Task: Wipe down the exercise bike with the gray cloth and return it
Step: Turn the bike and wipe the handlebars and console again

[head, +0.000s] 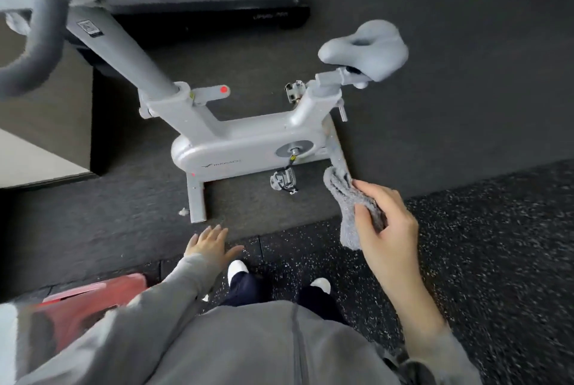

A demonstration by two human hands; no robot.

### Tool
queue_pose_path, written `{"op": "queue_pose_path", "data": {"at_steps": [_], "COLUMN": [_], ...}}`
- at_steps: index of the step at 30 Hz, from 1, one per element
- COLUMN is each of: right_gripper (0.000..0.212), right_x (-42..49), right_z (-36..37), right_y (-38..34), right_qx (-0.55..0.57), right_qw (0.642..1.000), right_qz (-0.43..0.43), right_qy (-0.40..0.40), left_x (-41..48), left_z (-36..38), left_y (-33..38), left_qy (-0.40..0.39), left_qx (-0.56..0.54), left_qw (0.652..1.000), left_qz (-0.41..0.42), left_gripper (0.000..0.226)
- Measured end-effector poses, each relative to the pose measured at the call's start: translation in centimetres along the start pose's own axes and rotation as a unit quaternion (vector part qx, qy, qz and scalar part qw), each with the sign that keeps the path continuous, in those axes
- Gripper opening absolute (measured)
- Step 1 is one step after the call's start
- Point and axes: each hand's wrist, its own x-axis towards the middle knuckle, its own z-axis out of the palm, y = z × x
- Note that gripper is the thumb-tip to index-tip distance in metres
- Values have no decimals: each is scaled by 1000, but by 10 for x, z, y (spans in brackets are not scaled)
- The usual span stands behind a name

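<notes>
A light grey exercise bike (pixel 236 148) stands on the dark floor, seen from above, with its saddle (pixel 365 47) at the upper right and a black handlebar (pixel 40 42) at the upper left. My right hand (pixel 383 216) is shut on a fuzzy gray cloth (pixel 344 195), whose upper end touches the bike's rear leg (pixel 340 161) beside the near pedal (pixel 284 181). My left hand (pixel 209 243) hovers with fingers spread and nothing in it, just below the front leg (pixel 197 198).
A black treadmill base (pixel 211 8) lies behind the bike. A red object (pixel 90 300) is at the lower left by my sleeve. A small white scrap (pixel 183 212) lies on the floor near the front leg. My feet (pixel 237 271) stand on speckled rubber flooring.
</notes>
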Motion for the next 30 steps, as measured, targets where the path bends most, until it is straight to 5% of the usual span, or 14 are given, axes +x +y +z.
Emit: {"op": "queue_pose_path", "data": {"at_steps": [14,30], "right_gripper": [34,35], "right_x": [-10,143], "right_z": [-183,-234], "right_y": [128,224], "right_qx": [-4,-14], "right_qw": [986,984], "right_qz": [104,153], "right_qy": [130,88], "left_x": [23,125], "left_z": [5,-83], "left_y": [240,367], "left_qy": [11,-17], "left_qx": [32,12], "left_qw": [994,995], "left_qz": [101,93], "left_gripper": [80,70]}}
